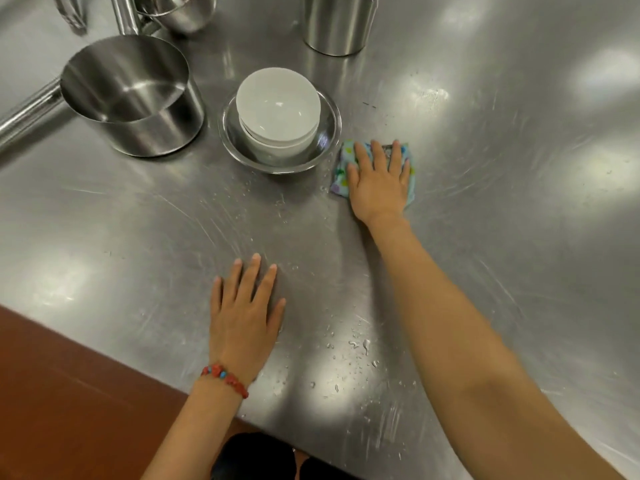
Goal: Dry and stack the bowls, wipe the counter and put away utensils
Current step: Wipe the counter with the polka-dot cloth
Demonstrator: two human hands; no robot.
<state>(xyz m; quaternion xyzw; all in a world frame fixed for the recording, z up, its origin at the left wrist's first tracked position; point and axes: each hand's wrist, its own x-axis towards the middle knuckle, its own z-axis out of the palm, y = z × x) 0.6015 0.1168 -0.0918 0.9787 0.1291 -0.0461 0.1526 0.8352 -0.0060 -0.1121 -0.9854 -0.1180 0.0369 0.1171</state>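
White bowls (278, 109) stand stacked inside a shallow steel bowl (330, 133) on the steel counter (485, 202). Just right of that steel bowl, my right hand (379, 181) presses flat on a small blue patterned cloth (338, 183) lying on the counter, fingers straight and spread. My left hand (244, 313) rests flat on the bare counter near the front edge, fingers straight, a red bead bracelet on its wrist. Water drops (358, 346) dot the surface between my two arms.
A steel saucepan (138, 98) with a long handle sits left of the bowls. A steel canister (337, 22) and other steel vessels (183, 12) stand along the back. The counter's front edge runs diagonally at lower left, with brown floor (69, 393) beyond.
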